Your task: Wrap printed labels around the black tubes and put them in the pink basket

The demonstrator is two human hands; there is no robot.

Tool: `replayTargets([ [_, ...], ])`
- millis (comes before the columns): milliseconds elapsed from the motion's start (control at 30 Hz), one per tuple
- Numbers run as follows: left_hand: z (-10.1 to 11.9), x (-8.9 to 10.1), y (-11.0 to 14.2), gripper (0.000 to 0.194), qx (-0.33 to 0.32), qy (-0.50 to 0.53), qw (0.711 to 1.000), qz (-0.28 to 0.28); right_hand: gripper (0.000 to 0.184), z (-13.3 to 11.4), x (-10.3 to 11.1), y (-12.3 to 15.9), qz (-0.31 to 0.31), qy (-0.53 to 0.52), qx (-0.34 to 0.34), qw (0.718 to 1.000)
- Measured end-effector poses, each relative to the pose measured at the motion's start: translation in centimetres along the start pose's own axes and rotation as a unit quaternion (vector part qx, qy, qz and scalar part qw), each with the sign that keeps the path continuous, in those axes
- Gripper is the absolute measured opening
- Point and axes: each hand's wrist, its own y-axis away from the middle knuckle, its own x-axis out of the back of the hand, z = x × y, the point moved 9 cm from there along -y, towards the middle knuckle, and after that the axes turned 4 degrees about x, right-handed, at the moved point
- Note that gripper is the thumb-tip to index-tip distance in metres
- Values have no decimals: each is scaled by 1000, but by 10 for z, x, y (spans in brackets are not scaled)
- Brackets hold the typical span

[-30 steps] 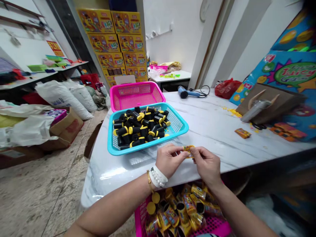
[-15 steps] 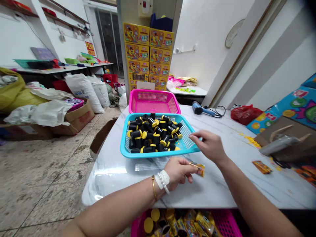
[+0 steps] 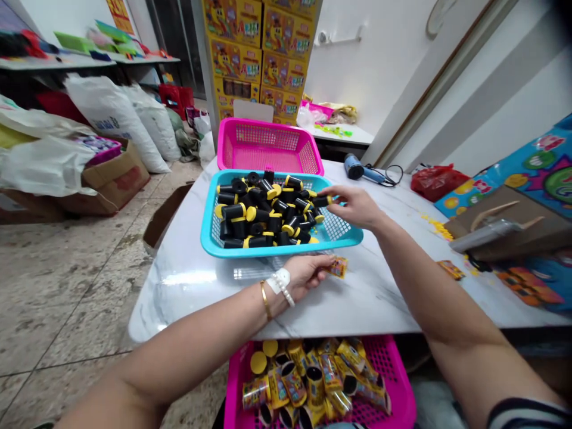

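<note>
My left hand (image 3: 306, 275) is closed on a small printed yellow-orange wrapper (image 3: 338, 267), just above the table in front of the blue basket. My right hand (image 3: 355, 205) pinches a black tube with a yellow cap (image 3: 320, 201) over the right side of that basket. The blue basket (image 3: 277, 251) holds many loose black tubes with yellow caps (image 3: 268, 215). Below the table edge, a pink basket (image 3: 395, 381) contains tubes in printed yellow wrappers (image 3: 292, 381), several with dark open ends showing.
Behind the blue basket stands another pink basket (image 3: 268, 159). A blue heat gun (image 3: 364, 171) with its cord lies at the back of the white marbled table (image 3: 179, 286). Printed wrappers (image 3: 451, 269) and a colourful box (image 3: 536, 161) are at the right. Stacked yellow boxes (image 3: 286, 36) rise behind.
My right hand has moved from the blue basket's right rim into it and taken hold of a black tube. The left hand keeps the wrapper. The view has tilted downward.
</note>
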Motion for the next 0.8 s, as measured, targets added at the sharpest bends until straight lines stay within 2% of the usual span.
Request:
replayTargets([
  [67, -2, 2, -2, 18, 7, 22, 1000, 7, 34, 1, 16, 47, 59, -192, -27, 979],
  [133, -5, 2, -4, 18, 17, 39, 999, 10, 28, 7, 18, 96, 97, -310, -85, 942],
  [233, -8, 2, -6, 16, 28, 44, 999, 8, 35, 11, -2, 154, 110, -409, -172, 890],
  [333, -10, 1, -7, 14, 30, 38, 999, 5, 44, 11, -24, 184, 115, -438, -232, 861],
  [367, -10, 1, -7, 13, 27, 34, 999, 5, 44, 10, -29, 189, 112, -428, -241, 864],
  [433, -8, 2, -7, 12, 14, 26, 999, 12, 39, 7, -29, 193, 115, -370, -237, 891],
  [533, -3, 5, -6, 16, -19, 10, 999, 33, 26, 0, -18, 192, 134, -204, -179, 953],
  [600, 0, 5, -4, 20, -37, -21, 998, 35, 23, -5, -16, 190, 128, -112, -141, 975],
  [667, 1, 2, -4, 22, -40, -60, 997, 27, 29, -7, -20, 187, 102, -78, -120, 984],
  [800, 2, 1, -3, 24, -41, -93, 995, 24, 52, -6, -33, 188, 1, -124, -105, 987],
])
